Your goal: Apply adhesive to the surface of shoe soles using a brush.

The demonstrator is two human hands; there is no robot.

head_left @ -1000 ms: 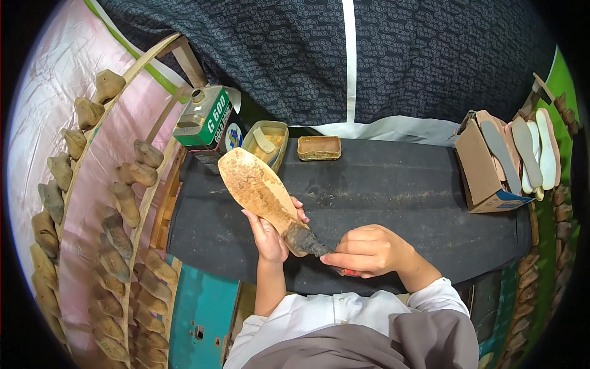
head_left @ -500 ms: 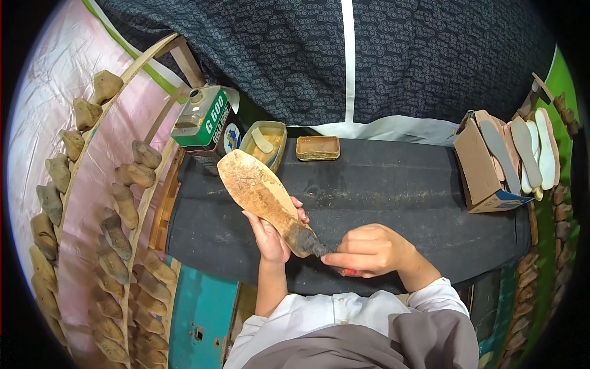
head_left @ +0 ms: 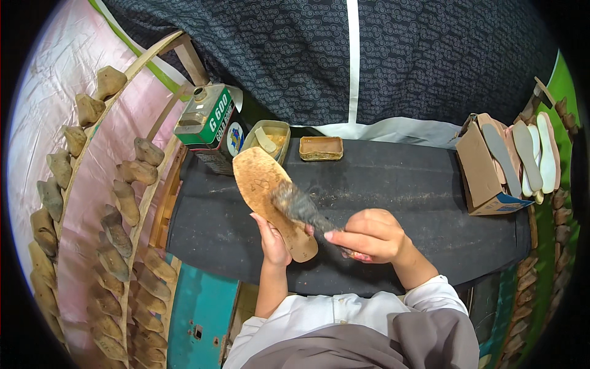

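Observation:
A tan shoe insole (head_left: 261,182) is held up over the table, its wide end pointing away from me. My left hand (head_left: 275,242) is closed round its near part, thumb along the left edge and fingers at the far side. In my right hand (head_left: 373,235) is the handle of a dark, matted brush (head_left: 302,206), pinched between thumb and fingers. The brush slants up to the left, and its bristles lie against the middle of the insole. Part of the handle near my fingers looks red.
Behind the insole stand a green and black metal can (head_left: 212,126), a plastic tub (head_left: 281,136) with a pale scraper-like piece, and a shallow brown tray (head_left: 321,148). A cardboard box (head_left: 482,163) of insoles is at the right. Wooden shoe lasts (head_left: 114,236) line the left racks.
The brush has moved from the insole's near end up and left to its middle. My right hand has shifted slightly, and the insole is turned a little more upright.

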